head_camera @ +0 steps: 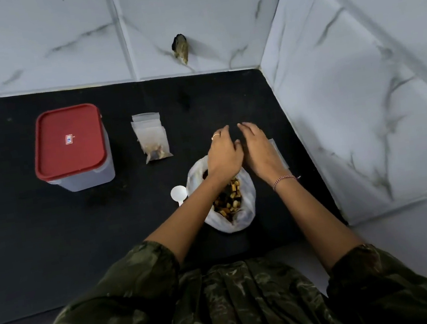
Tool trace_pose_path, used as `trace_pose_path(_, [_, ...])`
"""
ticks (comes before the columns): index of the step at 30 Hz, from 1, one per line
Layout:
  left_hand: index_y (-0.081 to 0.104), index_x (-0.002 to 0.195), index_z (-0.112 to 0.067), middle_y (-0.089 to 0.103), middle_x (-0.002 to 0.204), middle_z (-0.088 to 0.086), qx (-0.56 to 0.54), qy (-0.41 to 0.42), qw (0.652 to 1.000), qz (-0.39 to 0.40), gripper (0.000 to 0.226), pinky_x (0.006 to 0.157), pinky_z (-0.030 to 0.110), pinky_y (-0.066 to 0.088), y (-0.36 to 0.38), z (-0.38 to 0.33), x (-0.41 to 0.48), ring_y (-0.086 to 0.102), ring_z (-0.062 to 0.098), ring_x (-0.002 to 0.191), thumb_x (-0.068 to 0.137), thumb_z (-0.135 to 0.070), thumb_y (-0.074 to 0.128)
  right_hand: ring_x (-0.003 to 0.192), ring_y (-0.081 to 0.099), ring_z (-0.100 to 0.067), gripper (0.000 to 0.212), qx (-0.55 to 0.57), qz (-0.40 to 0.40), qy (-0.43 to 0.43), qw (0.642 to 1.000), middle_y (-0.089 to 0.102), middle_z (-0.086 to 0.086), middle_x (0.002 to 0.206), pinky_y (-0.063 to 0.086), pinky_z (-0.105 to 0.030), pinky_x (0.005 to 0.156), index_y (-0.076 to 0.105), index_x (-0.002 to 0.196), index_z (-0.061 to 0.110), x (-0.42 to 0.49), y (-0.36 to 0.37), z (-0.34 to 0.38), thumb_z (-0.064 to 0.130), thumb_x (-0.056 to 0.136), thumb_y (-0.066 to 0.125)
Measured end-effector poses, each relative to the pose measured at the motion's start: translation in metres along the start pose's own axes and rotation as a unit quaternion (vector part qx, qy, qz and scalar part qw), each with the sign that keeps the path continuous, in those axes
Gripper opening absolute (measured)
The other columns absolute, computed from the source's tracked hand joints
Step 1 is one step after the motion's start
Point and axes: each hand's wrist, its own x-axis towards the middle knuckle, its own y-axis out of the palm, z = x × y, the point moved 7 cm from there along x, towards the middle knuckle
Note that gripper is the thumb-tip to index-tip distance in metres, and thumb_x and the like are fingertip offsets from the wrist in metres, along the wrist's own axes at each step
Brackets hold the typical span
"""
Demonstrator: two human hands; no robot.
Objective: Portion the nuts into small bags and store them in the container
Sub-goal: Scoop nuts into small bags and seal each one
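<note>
An open white plastic bag of mixed nuts (227, 201) lies on the black counter (53, 239) in front of me. My left hand (223, 152) and my right hand (258, 150) hover side by side just beyond the bag, fingers relaxed and holding nothing I can see. Under my right hand the edge of a clear small bag (278, 152) shows. A pile of small zip bags (151, 136), the top one with some nuts in it, lies to the left. A clear container with a red lid (71, 147), closed, stands at the far left.
A white plastic scoop (179, 194) lies left of the nut bag. White marble-tiled walls close the counter at the back and right. A dark stub (180, 48) sticks out of the back wall.
</note>
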Motion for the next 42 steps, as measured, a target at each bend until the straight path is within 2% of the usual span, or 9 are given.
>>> trace_pose_path(4, [0.04,0.142,-0.005,0.051,0.138,0.013,-0.193,-0.152,0.966,0.074,0.045,0.096,0.027,0.04,0.038,-0.007,-0.005,0.05,0.024,0.124,0.099,-0.017,0.047,0.119,0.043,-0.037,0.042,0.096,-0.022,0.08,0.992,0.043,-0.024,0.13,0.038,-0.041,0.099,0.047,0.131,0.002,-0.009,-0.005,-0.045,-0.002,0.089,0.049])
trace_pose_path(7, [0.042,0.139,-0.005,0.053,0.132,0.009,-0.296,-0.239,0.916,0.13,0.042,0.095,0.028,0.043,0.075,-0.011,-0.017,0.052,0.027,0.122,0.098,-0.014,0.046,0.12,0.041,-0.033,0.046,0.048,0.003,0.132,0.99,0.042,-0.02,0.132,0.037,-0.034,0.098,0.044,0.135,0.0,-0.02,0.0,-0.077,-0.002,0.09,0.054])
trace_pose_path(10, [0.046,0.137,-0.003,0.057,0.13,0.018,-0.361,-0.289,0.874,0.151,0.041,0.097,0.041,0.049,0.1,-0.013,-0.026,0.058,0.032,0.114,0.098,-0.015,0.042,0.119,0.04,-0.03,0.046,0.004,0.031,0.154,0.988,0.042,-0.017,0.131,0.038,-0.031,0.096,0.044,0.136,0.0,-0.031,0.007,-0.098,0.001,0.091,0.055])
trace_pose_path(14, [0.041,0.143,-0.008,0.054,0.136,0.015,-0.415,-0.321,0.839,0.143,0.043,0.089,0.034,0.047,0.11,-0.01,-0.032,0.055,0.026,0.111,0.103,-0.022,0.033,0.112,0.046,-0.032,0.034,0.041,0.068,0.202,0.976,0.043,-0.017,0.123,0.039,-0.03,0.089,0.054,0.123,-0.001,-0.039,0.02,-0.121,0.001,0.09,0.05])
trace_pose_path(19, [0.036,0.146,-0.009,0.049,0.141,0.013,-0.398,-0.335,0.843,0.135,0.048,0.104,0.04,0.043,0.112,-0.005,-0.032,0.05,0.029,0.125,0.105,-0.032,0.028,0.107,0.052,-0.034,0.031,0.063,0.072,0.208,0.973,0.046,-0.02,0.119,0.038,-0.025,0.087,0.059,0.117,-0.003,-0.041,0.026,-0.129,-0.001,0.088,0.049])
trace_pose_path(26, [0.037,0.143,-0.008,0.051,0.137,0.014,-0.395,-0.352,0.84,0.122,0.052,0.103,0.043,0.045,0.12,0.0,-0.032,0.052,0.029,0.121,0.104,-0.041,0.03,0.112,0.056,-0.031,0.041,0.127,0.064,0.235,0.961,0.049,-0.018,0.127,0.041,-0.031,0.1,0.054,0.128,0.001,-0.039,0.02,-0.133,0.007,0.088,0.062])
trace_pose_path(34, [0.044,0.136,-0.007,0.056,0.129,0.016,-0.385,-0.335,0.855,0.097,0.047,0.1,0.046,0.048,0.118,0.003,-0.026,0.057,0.03,0.115,0.102,-0.038,0.036,0.1,0.06,-0.019,0.038,0.288,0.023,0.295,0.911,0.065,-0.011,0.115,0.046,-0.026,0.086,0.059,0.122,0.004,-0.037,0.014,-0.136,0.007,0.085,0.066])
trace_pose_path(40, [0.054,0.121,-0.004,0.054,0.09,0.003,-0.376,-0.257,0.889,0.048,0.033,0.093,0.042,0.052,0.087,-0.007,-0.02,0.056,0.019,0.09,0.103,-0.025,0.037,0.094,0.06,-0.014,0.033,0.384,0.01,0.255,0.887,0.066,-0.005,0.108,0.048,-0.024,0.078,0.063,0.118,0.005,-0.027,-0.003,-0.116,0.009,0.086,0.066])
trace_pose_path(42, [0.053,0.119,-0.011,0.052,0.091,0.0,-0.363,-0.229,0.903,0.02,0.027,0.087,0.042,0.054,0.067,-0.01,-0.02,0.055,0.018,0.091,0.104,-0.025,0.036,0.092,0.06,-0.012,0.032,0.412,0.019,0.239,0.879,0.066,-0.005,0.107,0.048,-0.018,0.072,0.062,0.118,0.006,-0.022,-0.006,-0.103,0.008,0.086,0.065])
